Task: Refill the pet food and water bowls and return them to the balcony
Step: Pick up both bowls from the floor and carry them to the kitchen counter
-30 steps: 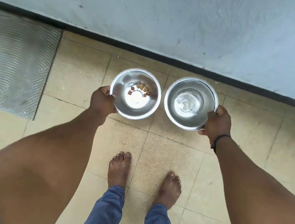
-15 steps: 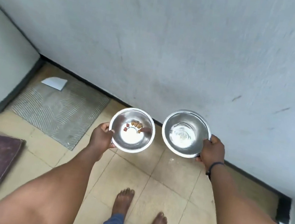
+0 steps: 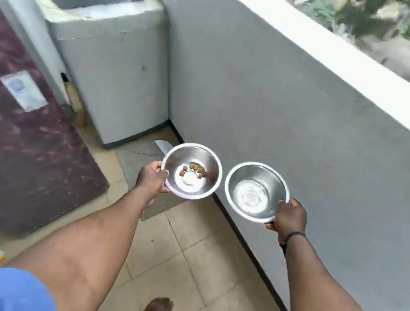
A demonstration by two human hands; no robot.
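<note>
Head view: two steel bowls are held level above the floor (image 3: 196,249), likely for carrying to a refill. The left hand (image 3: 152,180) grips the rim of the food bowl (image 3: 191,170), holding about six kibbles (image 3: 194,171); the right hand (image 3: 289,218) grips the water bowl (image 3: 256,192).

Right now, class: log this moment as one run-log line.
left hand: grips food bowl, few kibbles | right hand: grips water bowl | both bowls off the floor | refill: not yet done
</note>
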